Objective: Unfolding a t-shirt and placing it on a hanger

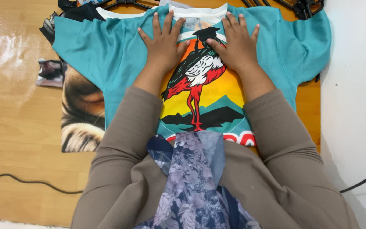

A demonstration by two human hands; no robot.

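A teal T-shirt (106, 51) with a white collar lies flat and face up on the wooden floor (13, 118). Its front carries a colourful print of a red-legged bird (198, 80) over mountains. My left hand (162, 42) rests flat on the chest, fingers spread toward the collar. My right hand (238, 44) lies flat beside it, fingers also spread. Both palms press on the cloth and hold nothing. My brown sleeves and a blue floral scarf (191, 182) cover the shirt's lower edge.
Under the shirt's left side lies a garment with a large animal-face print (81, 114). Black hangers (301, 6) sit at the top edge. A black cable (30, 183) runs across the floor at lower left, another cable (363, 182) at lower right. A white surface (356, 106) borders the right.
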